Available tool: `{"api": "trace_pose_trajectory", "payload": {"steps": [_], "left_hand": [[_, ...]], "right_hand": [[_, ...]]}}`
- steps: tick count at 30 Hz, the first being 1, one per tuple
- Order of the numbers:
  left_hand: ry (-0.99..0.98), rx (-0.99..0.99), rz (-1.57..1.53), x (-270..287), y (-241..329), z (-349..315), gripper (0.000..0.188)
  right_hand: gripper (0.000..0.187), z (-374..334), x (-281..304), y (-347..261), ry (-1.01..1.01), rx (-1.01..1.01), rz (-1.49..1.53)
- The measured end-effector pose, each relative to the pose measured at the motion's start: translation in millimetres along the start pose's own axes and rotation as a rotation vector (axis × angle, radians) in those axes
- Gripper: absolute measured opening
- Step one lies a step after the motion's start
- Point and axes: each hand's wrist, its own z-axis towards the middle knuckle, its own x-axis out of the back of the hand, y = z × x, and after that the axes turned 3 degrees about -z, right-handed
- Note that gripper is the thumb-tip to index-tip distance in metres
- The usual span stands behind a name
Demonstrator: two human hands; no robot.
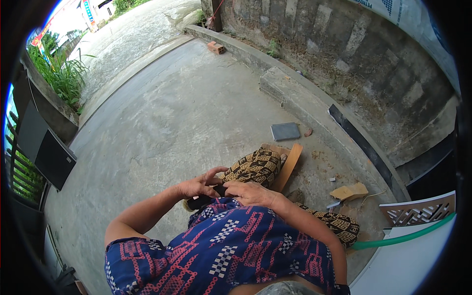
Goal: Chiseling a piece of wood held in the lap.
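My left hand is at my lap, its fingers curled around a dark thing beside my patterned brown-and-black trousers. My right hand lies close to it, fingers bent inward over the same spot. Between the hands a black item shows only in part, and its kind cannot be made out. More black material appears below my left hand, above my blue patterned shirt. Just beyond my knee a flat wooden strip stands tilted.
A grey flat rectangular object lies on the concrete floor. To the right are a yellowish block, a small blade-like piece, a green hose and a white panel. A brick sits by the low kerb.
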Motion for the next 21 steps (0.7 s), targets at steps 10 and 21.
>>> {"api": "trace_pose_trajectory", "payload": {"steps": [10, 21], "left_hand": [[0.035, 0.033, -0.018, 8.0, -19.4, 1.4, 0.082], [0.246, 0.057, 0.409, -8.4, -17.5, 11.4, 0.051]], "right_hand": [[0.012, 15.8, 12.2, -21.2, -0.2, 0.001, -0.303], [0.019, 12.7, 1.0, -0.7, 0.128, 0.193, -0.064]]}}
